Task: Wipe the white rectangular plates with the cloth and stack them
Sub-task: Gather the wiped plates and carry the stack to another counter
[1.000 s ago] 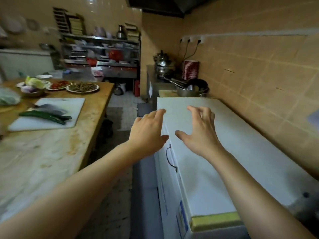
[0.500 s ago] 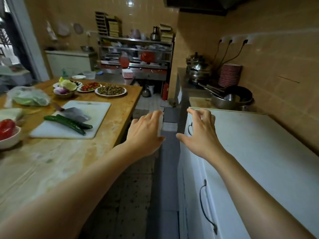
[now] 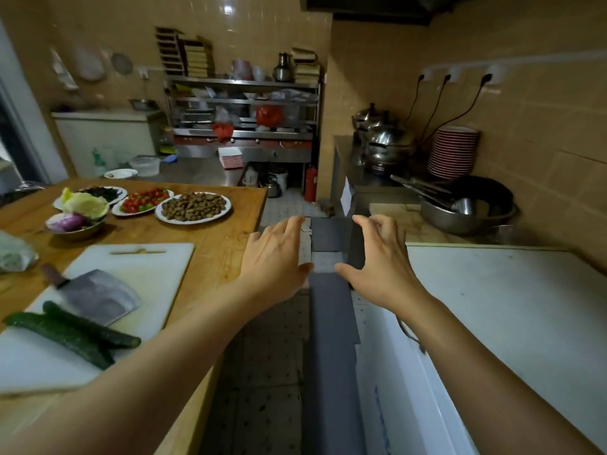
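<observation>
No legible text anywhere; blue print on white chest freezer point(image 3: 391, 418) front and paper on steel counter point(image 3: 347, 196) too blurred.

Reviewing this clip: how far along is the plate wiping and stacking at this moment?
Nothing looks done. No wiped stack or cloth is visible. Both the left hand and right hand are open and empty, held over the aisle. Finding cloth and plates, wiping and stacking all remain.

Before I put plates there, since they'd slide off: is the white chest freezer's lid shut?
Shut. The white lid lies flat, with no gap visible along its front edge above the handle.
</observation>
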A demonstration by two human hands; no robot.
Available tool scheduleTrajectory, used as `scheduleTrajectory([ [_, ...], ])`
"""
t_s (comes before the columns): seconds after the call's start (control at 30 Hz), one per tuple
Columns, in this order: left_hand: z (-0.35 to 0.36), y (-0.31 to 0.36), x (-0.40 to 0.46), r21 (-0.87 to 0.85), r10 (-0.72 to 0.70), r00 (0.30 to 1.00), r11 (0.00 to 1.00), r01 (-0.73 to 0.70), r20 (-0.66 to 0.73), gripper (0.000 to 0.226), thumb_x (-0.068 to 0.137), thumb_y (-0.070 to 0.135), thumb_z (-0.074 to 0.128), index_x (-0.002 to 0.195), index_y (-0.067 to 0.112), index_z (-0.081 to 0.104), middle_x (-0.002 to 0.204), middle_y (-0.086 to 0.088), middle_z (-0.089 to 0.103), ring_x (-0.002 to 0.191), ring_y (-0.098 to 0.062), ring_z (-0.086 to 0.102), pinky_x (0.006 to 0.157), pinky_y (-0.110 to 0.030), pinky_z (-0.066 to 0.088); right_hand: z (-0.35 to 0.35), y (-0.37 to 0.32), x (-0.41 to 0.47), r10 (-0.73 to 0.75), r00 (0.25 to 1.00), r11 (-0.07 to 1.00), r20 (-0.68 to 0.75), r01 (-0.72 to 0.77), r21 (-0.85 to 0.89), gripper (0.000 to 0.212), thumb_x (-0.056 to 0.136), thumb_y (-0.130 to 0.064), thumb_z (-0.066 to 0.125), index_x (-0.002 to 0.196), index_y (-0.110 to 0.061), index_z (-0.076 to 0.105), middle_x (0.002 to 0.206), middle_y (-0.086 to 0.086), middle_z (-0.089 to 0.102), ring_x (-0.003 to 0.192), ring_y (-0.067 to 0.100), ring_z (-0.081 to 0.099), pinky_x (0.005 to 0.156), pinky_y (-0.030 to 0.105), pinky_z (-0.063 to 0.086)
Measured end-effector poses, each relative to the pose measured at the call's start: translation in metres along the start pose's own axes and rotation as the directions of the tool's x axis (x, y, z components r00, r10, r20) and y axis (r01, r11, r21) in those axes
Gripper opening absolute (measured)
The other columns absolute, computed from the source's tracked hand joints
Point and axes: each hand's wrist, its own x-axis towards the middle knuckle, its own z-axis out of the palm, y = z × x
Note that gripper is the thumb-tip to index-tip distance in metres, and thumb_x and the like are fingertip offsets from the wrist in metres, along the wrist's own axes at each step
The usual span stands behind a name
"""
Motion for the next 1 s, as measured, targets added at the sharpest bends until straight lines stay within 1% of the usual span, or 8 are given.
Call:
scheduleTrajectory([
  [0.07, 0.014, -0.014, 0.032, 0.009, -0.006, 1.000, 1.000, 0.005, 0.007, 0.071, 0.084, 0.037, 0.065, 0.141, 0.021, 0.026, 0.138, -0.004, 0.047, 0.127, -0.023, 0.043, 0.103, -0.040, 0.033, 0.017, 0.012, 0.034, 0.001, 1.000, 1.000, 0.013, -0.001, 0.015, 0.083, 0.077, -0.043, 0.069, 0.142, -0.026, 0.021, 0.137, -0.002, 0.017, 0.132, 0.023, 0.017, 0.110, 0.037, 0.029],
  [0.2, 0.046, -0.038, 0.106, 0.037, -0.044, 0.999, 0.998, 0.043, 0.014, 0.073, 0.084, 0.038, 0.065, 0.143, 0.020, 0.025, 0.141, -0.004, 0.044, 0.130, -0.023, 0.040, 0.105, -0.040, 0.032, 0.053, 0.044, 0.111, -0.021, 1.000, 0.999, 0.020, 0.020, 0.034, 0.084, 0.077, -0.044, 0.069, 0.143, -0.027, 0.020, 0.136, -0.002, 0.018, 0.131, 0.021, 0.017, 0.110, 0.036, 0.028],
  [0.3, 0.068, -0.051, 0.172, 0.021, -0.072, 0.997, 0.997, 0.072, 0.027, 0.072, 0.085, 0.039, 0.063, 0.144, 0.020, 0.024, 0.142, -0.002, 0.042, 0.132, -0.022, 0.038, 0.107, -0.041, 0.032, 0.073, 0.072, 0.180, -0.036, 0.999, 0.998, 0.035, 0.034, 0.046, 0.084, 0.076, -0.044, 0.069, 0.143, -0.027, 0.020, 0.136, -0.002, 0.019, 0.129, 0.020, 0.017, 0.110, 0.035, 0.027],
  [0.47, 0.095, -0.077, 0.270, 0.030, -0.151, 0.988, 0.988, 0.151, 0.021, 0.072, 0.086, 0.040, 0.062, 0.143, 0.019, 0.025, 0.142, -0.003, 0.041, 0.130, -0.023, 0.040, 0.105, -0.042, 0.033, 0.099, 0.109, 0.290, -0.080, 0.994, 0.996, 0.074, 0.076, 0.052, 0.087, 0.076, -0.046, 0.069, 0.145, -0.026, 0.019, 0.137, -0.003, 0.019, 0.130, 0.021, 0.017, 0.111, 0.037, 0.026],
  [0.7, 0.139, -0.122, 0.377, 0.027, -0.228, 0.971, 0.974, 0.226, 0.075, 0.072, 0.087, 0.037, 0.061, 0.145, 0.019, 0.022, 0.145, -0.005, 0.039, 0.131, -0.024, 0.039, 0.106, -0.043, 0.029, 0.156, 0.145, 0.405, -0.100, 0.985, 0.993, 0.140, 0.090, 0.073, 0.089, 0.076, -0.045, 0.071, 0.145, -0.024, 0.020, 0.138, -0.003, 0.018, 0.131, 0.021, 0.018, 0.111, 0.037, 0.025],
  [0.8, 0.162, -0.147, 0.427, 0.016, -0.232, 0.970, 0.973, 0.232, 0.077, 0.071, 0.088, 0.037, 0.059, 0.145, 0.018, 0.022, 0.145, -0.005, 0.039, 0.131, -0.024, 0.038, 0.107, -0.042, 0.028, 0.185, 0.156, 0.458, -0.108, 0.982, 0.993, 0.157, 0.098, 0.074, 0.088, 0.076, -0.045, 0.070, 0.145, -0.024, 0.019, 0.139, -0.003, 0.017, 0.133, 0.021, 0.015, 0.112, 0.037, 0.024],
  [0.9, 0.184, -0.177, 0.484, -0.007, -0.240, 0.969, 0.971, 0.240, 0.064, 0.073, 0.089, 0.041, 0.058, 0.146, 0.018, 0.020, 0.146, -0.006, 0.038, 0.133, -0.024, 0.037, 0.108, -0.043, 0.028, 0.214, 0.162, 0.518, -0.120, 0.980, 0.992, 0.158, 0.111, 0.064, 0.086, 0.077, -0.044, 0.070, 0.145, -0.026, 0.019, 0.139, -0.003, 0.015, 0.132, 0.021, 0.013, 0.111, 0.038, 0.023],
  [1.0, 0.200, -0.211, 0.549, -0.014, -0.239, 0.969, 0.971, 0.240, 0.064, 0.074, 0.089, 0.044, 0.057, 0.147, 0.018, 0.019, 0.147, -0.005, 0.038, 0.134, -0.022, 0.038, 0.112, -0.044, 0.029, 0.241, 0.164, 0.582, -0.110, 0.983, 0.993, 0.145, 0.104, 0.050, 0.086, 0.077, -0.044, 0.070, 0.144, -0.027, 0.018, 0.139, -0.004, 0.015, 0.133, 0.022, 0.014, 0.109, 0.038, 0.026],
])
